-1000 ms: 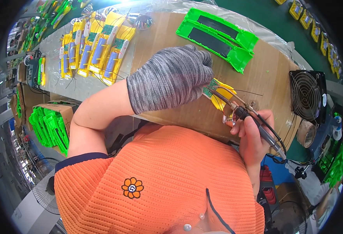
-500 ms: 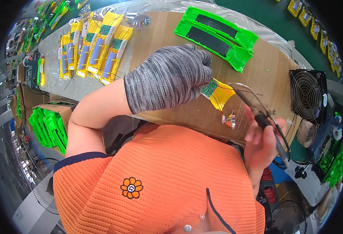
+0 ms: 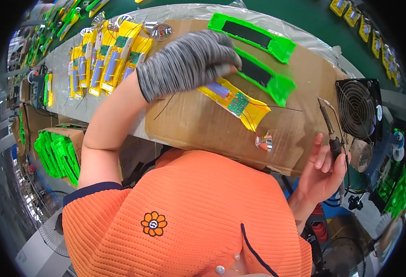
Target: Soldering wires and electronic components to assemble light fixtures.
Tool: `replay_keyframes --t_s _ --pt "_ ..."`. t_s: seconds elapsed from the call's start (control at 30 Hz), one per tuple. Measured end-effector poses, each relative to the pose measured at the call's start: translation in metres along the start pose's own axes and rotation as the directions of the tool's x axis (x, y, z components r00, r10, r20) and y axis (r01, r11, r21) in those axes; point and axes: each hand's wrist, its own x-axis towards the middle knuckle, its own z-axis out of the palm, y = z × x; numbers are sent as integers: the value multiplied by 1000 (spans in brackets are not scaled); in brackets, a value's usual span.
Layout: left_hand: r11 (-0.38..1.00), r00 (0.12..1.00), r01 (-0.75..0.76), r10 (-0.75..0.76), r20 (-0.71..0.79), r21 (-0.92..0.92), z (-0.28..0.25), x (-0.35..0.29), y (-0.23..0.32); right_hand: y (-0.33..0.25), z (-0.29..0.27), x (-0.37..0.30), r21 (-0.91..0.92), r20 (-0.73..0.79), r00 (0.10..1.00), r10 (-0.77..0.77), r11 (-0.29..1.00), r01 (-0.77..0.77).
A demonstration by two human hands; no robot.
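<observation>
My left hand [image 3: 198,57], in a grey knit glove, grips the left end of a green plastic shell [image 3: 260,74] with a dark panel set in it. The shell's right end is blurred by motion. Behind it lies a second green shell [image 3: 251,34]. Just below my left hand, a yellow housing [image 3: 253,115] with a blue cell and a green circuit board rests on cardboard. Thin wires run from it to a reflector cup [image 3: 263,141]. My bare right hand [image 3: 325,168] holds a soldering iron [image 3: 334,138], its tip pointing up, to the right of the housing.
Several yellow housings [image 3: 113,60] with blue cells lie in a row at left. A black fan [image 3: 357,110] stands at the right. Cardboard [image 3: 189,120] covers the worktop. A box of green shells [image 3: 57,150] sits at lower left. More yellow units line the green surface beyond.
The near green shell has shifted toward me, apart from the far one. My left hand has moved left and away, uncovering the yellow housing. The soldering iron has moved right, off the housing.
</observation>
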Motion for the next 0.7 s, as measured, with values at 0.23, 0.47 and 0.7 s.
replay_keyframes --t_s 0.23,0.47,0.7 --pt "987 986 -157 157 -52 -10 45 31 62 10 5 7 93 -41 997 66 994 -61" --pt "986 913 166 -159 -376 -13 16 3 38 21 15 10 -21 93 985 144 990 -143" --pt "929 888 310 -359 -285 -204 18 3 36 31 18 20 -89 159 976 149 987 -136"
